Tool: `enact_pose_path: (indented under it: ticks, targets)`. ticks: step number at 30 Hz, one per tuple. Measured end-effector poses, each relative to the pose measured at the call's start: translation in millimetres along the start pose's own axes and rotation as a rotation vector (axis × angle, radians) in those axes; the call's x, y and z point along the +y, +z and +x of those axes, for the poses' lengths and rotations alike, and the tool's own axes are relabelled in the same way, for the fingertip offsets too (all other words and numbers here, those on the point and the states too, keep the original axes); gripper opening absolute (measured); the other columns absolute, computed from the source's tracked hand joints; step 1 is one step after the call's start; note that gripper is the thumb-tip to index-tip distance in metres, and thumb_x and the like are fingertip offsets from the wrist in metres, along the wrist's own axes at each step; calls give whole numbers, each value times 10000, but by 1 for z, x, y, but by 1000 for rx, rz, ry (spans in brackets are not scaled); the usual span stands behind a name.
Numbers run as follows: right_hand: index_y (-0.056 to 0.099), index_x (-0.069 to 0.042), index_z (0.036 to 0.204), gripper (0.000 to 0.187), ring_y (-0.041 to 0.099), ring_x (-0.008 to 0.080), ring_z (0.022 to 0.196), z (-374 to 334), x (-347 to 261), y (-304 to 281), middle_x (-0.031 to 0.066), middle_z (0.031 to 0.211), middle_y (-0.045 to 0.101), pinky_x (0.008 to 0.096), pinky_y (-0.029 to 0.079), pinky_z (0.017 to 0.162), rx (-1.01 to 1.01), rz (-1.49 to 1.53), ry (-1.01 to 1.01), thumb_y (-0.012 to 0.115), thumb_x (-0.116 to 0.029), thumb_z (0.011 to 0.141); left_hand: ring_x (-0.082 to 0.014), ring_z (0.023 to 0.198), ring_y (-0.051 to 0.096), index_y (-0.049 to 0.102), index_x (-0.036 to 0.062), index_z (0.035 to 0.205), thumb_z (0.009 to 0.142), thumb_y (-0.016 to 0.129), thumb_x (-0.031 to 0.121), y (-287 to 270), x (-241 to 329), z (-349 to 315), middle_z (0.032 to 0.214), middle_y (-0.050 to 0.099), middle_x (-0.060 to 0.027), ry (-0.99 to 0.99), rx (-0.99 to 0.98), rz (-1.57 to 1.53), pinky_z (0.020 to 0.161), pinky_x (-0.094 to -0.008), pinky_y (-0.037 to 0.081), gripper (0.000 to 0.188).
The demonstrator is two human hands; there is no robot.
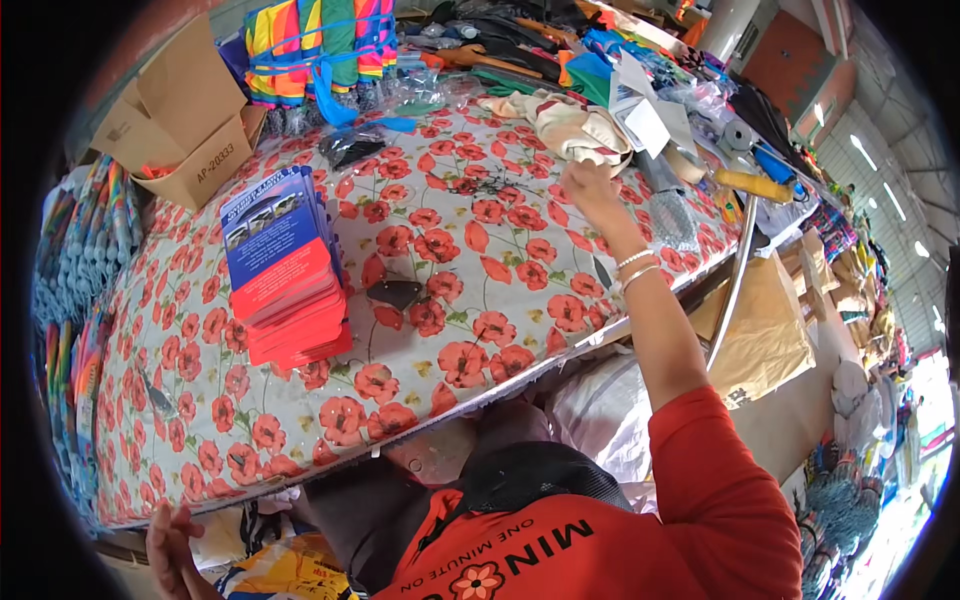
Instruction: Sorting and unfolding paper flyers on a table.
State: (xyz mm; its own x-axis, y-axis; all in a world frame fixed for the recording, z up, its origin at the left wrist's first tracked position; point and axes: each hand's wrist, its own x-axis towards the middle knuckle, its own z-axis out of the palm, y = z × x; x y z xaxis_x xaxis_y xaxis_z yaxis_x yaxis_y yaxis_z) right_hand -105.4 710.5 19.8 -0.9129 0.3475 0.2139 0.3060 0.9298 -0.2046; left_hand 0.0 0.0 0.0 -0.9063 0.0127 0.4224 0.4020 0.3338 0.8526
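Note:
My right hand (595,192) reaches far over the table, back upward, at the near edge of a crumpled cream cloth (565,122). Its fingers are mostly hidden, so their grip does not show. A few small dark bits (490,186) lie left of that hand. My left hand (172,545) is low at the near left table edge, fingers loosely apart with nothing visible in them. A tall stack of blue and red printed cards (280,250) stands on the left half of the table. Right of it lies a small black object (395,292).
A poppy-print cloth (465,362) covers the table. An open cardboard box (205,165) and rainbow-coloured bundles (318,50) stand at the far left. Clutter lines the back. A yellow-handled tool (752,184) and a bubble-wrapped item (672,215) lie right. Brown paper (765,335) is beyond the right edge.

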Motion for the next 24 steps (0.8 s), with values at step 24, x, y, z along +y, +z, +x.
enact_pose_path:
  ticks: [24]
  targets:
    - [494, -47, 935, 145, 549, 319, 853, -35, -101, -84, 137, 779, 584, 503, 334, 709, 219, -472, -427, 478, -98, 800, -165, 889, 563, 561, -61, 1046, 809, 463, -91, 178, 132, 31, 957, 596, -114, 127, -371, -25, 792, -253, 435, 259]
